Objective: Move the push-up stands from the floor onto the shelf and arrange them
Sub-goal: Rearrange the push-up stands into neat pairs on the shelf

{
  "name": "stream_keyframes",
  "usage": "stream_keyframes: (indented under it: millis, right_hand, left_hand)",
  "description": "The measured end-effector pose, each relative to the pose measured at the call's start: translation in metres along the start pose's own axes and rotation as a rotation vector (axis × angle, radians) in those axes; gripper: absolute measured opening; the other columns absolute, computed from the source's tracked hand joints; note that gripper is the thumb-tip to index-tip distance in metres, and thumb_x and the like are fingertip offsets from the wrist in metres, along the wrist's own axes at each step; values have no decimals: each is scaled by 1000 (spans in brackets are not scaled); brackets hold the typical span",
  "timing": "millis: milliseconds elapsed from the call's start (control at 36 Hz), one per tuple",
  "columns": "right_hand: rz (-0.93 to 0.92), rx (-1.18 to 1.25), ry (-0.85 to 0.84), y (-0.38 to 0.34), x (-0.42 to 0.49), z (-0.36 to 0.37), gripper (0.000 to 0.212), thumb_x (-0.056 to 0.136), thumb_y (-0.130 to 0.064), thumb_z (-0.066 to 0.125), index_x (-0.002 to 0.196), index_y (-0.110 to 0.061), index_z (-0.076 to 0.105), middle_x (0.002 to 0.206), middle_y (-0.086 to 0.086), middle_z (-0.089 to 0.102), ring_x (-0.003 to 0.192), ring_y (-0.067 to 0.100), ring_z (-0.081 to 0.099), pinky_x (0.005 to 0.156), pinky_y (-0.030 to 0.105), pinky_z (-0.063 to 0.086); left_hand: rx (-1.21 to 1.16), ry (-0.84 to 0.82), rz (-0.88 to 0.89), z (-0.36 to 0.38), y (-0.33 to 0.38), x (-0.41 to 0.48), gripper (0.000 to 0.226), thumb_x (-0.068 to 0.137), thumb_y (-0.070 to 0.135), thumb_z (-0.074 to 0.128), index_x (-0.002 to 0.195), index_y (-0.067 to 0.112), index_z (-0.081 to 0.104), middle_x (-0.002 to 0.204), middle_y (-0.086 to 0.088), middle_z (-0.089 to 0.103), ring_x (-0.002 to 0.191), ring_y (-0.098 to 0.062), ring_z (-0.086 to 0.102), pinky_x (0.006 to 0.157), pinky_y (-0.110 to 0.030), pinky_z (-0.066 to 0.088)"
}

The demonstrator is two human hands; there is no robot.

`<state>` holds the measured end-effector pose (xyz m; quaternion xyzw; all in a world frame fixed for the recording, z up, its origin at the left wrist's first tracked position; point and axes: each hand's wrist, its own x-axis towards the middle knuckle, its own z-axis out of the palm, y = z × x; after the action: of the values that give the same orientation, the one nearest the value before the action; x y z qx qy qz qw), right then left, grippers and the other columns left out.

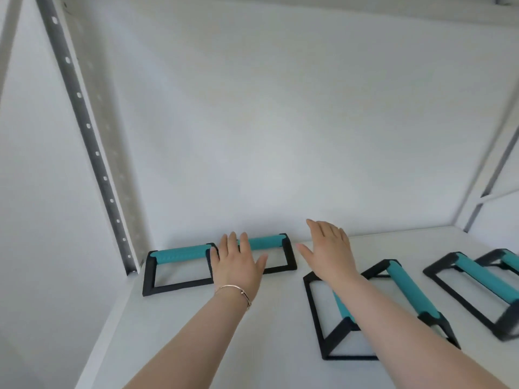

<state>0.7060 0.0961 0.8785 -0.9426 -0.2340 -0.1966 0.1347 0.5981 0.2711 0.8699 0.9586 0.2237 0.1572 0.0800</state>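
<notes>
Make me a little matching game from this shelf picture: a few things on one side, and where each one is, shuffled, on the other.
Things:
1. left hand
2. right hand
3. corner stand
4. bracelet

Places:
A. open above the bare shelf, between two stands
B. on the left wrist
C. next to the perforated post
D. spread over the join of the two back stands

Pairs: 1-D, 2-A, 3-C, 4-B
</notes>
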Motion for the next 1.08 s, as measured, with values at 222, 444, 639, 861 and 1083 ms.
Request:
stream_keyframes:
  millis: [222, 444, 639, 861, 1083]
  right_hand:
    - [295, -158, -103, 106, -46, -42, 66, 97, -57, 37, 151, -21, 28, 152, 6, 37, 137, 29, 34, 111, 46, 30]
    - [391, -114, -350, 161, -63, -43, 67, 92, -64, 43, 135, -14, 33, 121, 7, 51, 101, 27, 58, 68, 34, 46]
    - [521, 328, -441, 185, -57, -29, 58, 90, -55, 53, 120, -7, 41, 101, 6, 56, 87, 28, 58, 68, 32, 45]
    - [491, 406, -478, 190, -55, -29, 43, 89, -37, 57, 115, -8, 38, 98, 6, 52, 84, 29, 59, 60, 31, 43]
    - [320, 471, -587, 185, -55, -38, 30, 80, -26, 60, 106, -15, 54, 94, 10, 64, 64, 30, 71, 66, 43, 60]
  left_hand:
    - [-192, -193, -58, 5, 112, -41, 71, 94, 66, 31, 140, 12, 34, 135, -9, 46, 124, -29, 43, 99, -40, 41]
    - [-432, -465, -352, 26, 188, -37, 86, 84, 69, 52, 134, 1, 36, 127, -16, 55, 111, -32, 59, 90, -39, 50]
    - [-510, -413, -443, 51, 209, -38, 73, 78, 46, 71, 125, 0, 39, 107, -19, 63, 92, -34, 67, 82, -42, 58]
    - [-415, -415, -396, 50, 209, -47, 56, 89, 44, 63, 123, 9, 37, 111, -14, 60, 96, -32, 67, 84, -45, 59]
    - [-254, -453, -198, 16, 160, -67, 51, 87, 43, 63, 131, 27, 41, 98, -3, 56, 71, -21, 66, 63, -34, 63]
